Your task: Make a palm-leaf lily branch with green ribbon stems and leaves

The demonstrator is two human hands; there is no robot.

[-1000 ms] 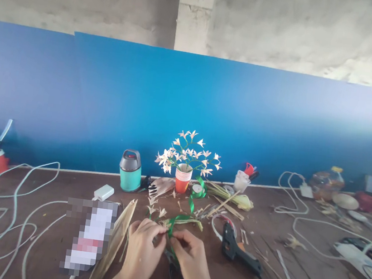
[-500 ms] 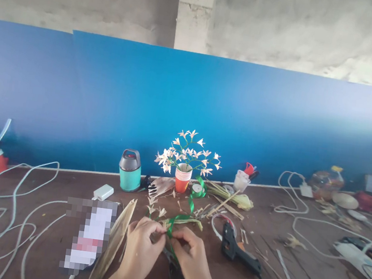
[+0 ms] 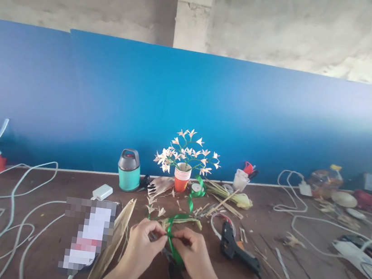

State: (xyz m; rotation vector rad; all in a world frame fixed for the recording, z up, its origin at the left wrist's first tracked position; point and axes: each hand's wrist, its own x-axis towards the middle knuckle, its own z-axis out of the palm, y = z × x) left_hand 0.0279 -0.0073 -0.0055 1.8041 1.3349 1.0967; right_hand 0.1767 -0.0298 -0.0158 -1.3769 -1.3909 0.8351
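At the front centre of the table, my left hand (image 3: 144, 245) and my right hand (image 3: 194, 252) meet fingertip to fingertip. Both pinch a green ribbon (image 3: 171, 222), which runs back toward its white spool (image 3: 196, 188) and also hangs below my fingers. Whatever else the fingertips hold is too small to make out. A dark tool (image 3: 175, 275), partly hidden, lies beneath my hands. Just beyond them are a few loose pale flowers (image 3: 161, 212) and dry strips (image 3: 192, 222). Farther back, an orange-and-white cup (image 3: 181, 182) holds green stems with pale flowers (image 3: 187, 151).
A black glue gun (image 3: 238, 251) with its cord lies to the right. On the left are a long dried husk (image 3: 114, 240), a blurred-out device (image 3: 91, 237), a white adapter (image 3: 102, 191) and looping white cables (image 3: 15, 199). A teal container (image 3: 128, 175) stands behind.
My hands stay together, with a slight shift of the fingers. The ribbon below my right fingers now shows broader. The whole view has shifted slightly.
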